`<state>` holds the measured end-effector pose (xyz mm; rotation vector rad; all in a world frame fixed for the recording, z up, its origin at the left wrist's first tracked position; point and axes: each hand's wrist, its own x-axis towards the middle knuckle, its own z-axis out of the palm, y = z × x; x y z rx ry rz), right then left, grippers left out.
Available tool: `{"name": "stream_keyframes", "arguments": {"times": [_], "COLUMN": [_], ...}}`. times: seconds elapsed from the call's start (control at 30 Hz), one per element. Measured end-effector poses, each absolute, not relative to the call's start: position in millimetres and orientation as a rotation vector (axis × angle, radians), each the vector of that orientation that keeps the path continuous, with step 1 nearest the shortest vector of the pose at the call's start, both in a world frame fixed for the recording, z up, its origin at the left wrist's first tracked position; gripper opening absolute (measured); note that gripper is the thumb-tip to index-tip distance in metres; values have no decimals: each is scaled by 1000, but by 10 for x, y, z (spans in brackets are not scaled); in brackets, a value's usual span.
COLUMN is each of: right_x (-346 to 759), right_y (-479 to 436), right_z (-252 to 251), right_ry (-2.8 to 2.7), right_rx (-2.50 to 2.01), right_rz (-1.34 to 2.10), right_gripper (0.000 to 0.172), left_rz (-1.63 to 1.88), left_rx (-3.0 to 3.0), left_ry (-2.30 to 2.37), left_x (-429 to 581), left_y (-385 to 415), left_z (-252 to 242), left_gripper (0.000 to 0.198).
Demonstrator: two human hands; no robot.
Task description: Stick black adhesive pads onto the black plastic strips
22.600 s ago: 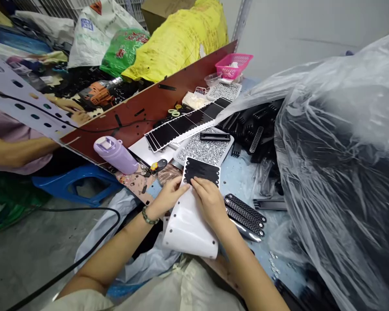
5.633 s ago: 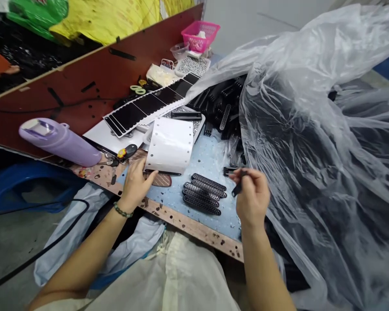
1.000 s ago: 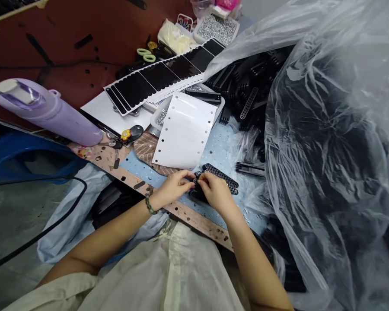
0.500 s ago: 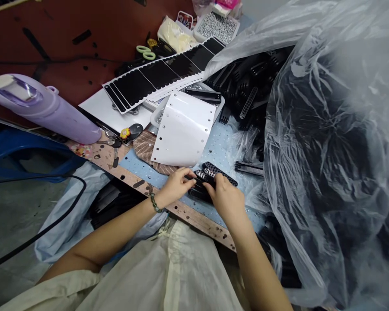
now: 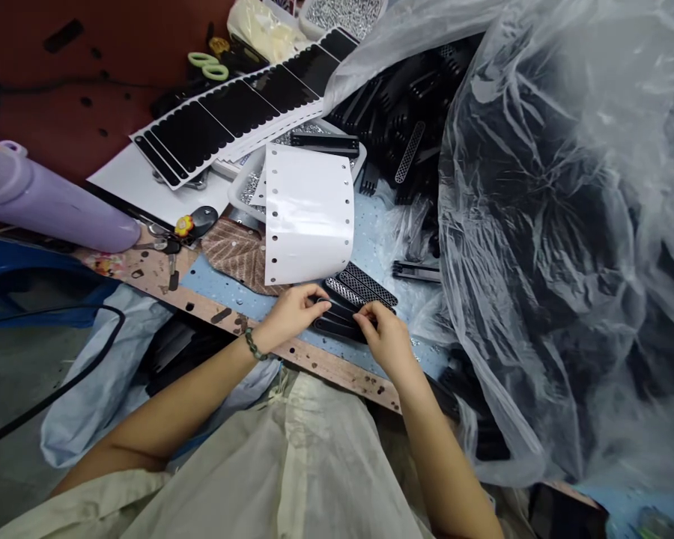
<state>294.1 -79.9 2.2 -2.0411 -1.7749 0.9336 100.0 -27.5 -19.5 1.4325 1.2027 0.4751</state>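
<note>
L hand (image 5: pixel 295 311) & R hand (image 5: pixel 385 340) are close together at the near edge of the surface (image 5: pixel 219 290), not touching each other. Fingers of both are on a small stack of blk strips (image 5: pixel 337 323), apparently pinching it from either side, though the exact grip is partly hidden. Right beyond the stack, a row of blk perforated mesh strips (image 5: pixel 360 288) lies against it. Beaded bracelet (image 5: pixel 252 344) on L wrist.

Just past the hands: a curled white punched sheet (image 5: pixel 308 213) lying partly over a white tray (image 5: pixel 239 202) of silver studs, w/ a brown leaf-pattern pad (image 5: pixel 236 254) beside it. Further up, a long blk scalloped sheet (image 5: pixel 233 105) sits on a white board (image 5: pixel 146 187), near green-handled scissors (image 5: pixel 207 67). Far left: lilac bottle (image 5: pixel 50 213). On the right, a heap of blk plastic parts (image 5: pixel 393 112) sits partly under a big clear plastic bag (image 5: pixel 539 224).
</note>
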Motion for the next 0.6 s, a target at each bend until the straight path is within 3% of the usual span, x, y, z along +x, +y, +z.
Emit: {"name": "stream_keyframes", "arguments": {"times": [0.27,0.47,0.6], "right_x": [2873,3048,3344], "right_y": [-802,-843,-1003], "right_z": [17,38,46], "right_ry": [-1916,-1953,-1768], "right_rx": [-2154,-2475,-2393], "right_rz": [733,498,677], "right_gripper": [12,44,39], "left_rz": [505,516,510], "left_rx": [1482,1541,1592], "left_ry": [1220,1232,1253], "left_x": [1003,995,997], "left_y": [-291,-315,-301], "left_z": [-260,-313,-294], "left_gripper": [20,21,22]}}
